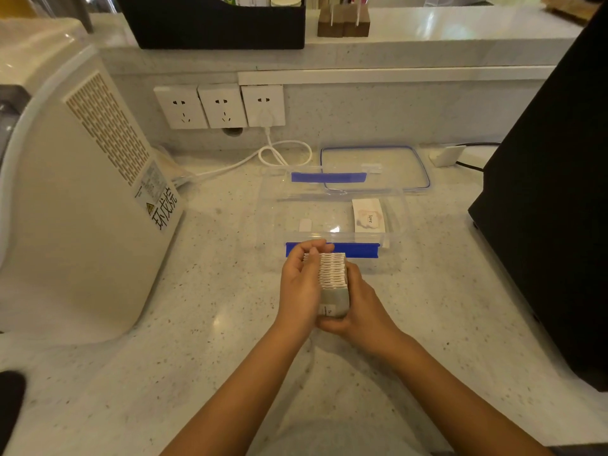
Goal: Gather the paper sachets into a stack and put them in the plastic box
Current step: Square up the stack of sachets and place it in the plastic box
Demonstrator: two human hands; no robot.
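Note:
A stack of white paper sachets (333, 273) stands on edge between my two hands, just above the counter. My left hand (301, 284) presses its left side with fingers curled over the far end. My right hand (360, 299) cups the right side and the near end. Just beyond the stack sits the clear plastic box (279, 205) with blue clips, open. One sachet (368, 215) lies inside it at the right end. The box's clear lid (376, 167) with a blue rim lies flat behind the box.
A white appliance (75, 192) stands at the left. A black machine (556, 179) fills the right side. Wall sockets (220, 105) with a white cable (279, 154) are at the back. A raised shelf holds a black bin (217, 24).

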